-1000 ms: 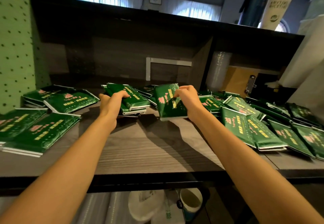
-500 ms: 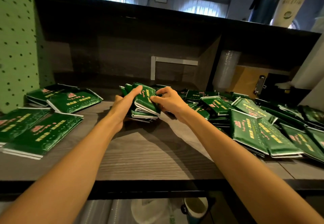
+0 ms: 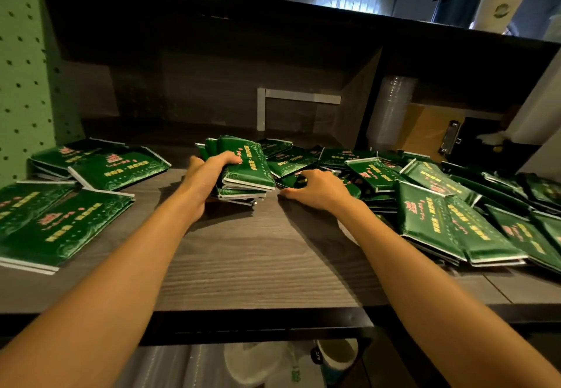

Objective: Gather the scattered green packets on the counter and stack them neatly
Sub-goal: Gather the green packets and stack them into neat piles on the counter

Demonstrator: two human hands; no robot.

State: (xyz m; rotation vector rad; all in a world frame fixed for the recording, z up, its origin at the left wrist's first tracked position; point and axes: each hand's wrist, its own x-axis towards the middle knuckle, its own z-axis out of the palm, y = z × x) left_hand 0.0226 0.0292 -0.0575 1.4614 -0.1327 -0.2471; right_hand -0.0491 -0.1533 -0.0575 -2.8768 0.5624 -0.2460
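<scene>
Green packets with gold and pink print lie all over the wooden counter. My left hand grips the left side of a small stack of packets at the counter's middle, thumb on the top packet. Just to its right, my right hand rests on a dark packet at the edge of the loose heap, fingers spread and bent over it. A large scattered heap of packets fills the right side. Flatter piles of packets sit at the left.
A green pegboard stands at the left. Behind the counter is a dark recess under a shelf. A sleeve of clear cups and a clipboard stand at the back right. Cups and bags sit below the counter's front edge.
My right hand laid a packet on the stack held by my left hand, then let go and moved right onto the loose heap. My left hand stayed on the stack.
</scene>
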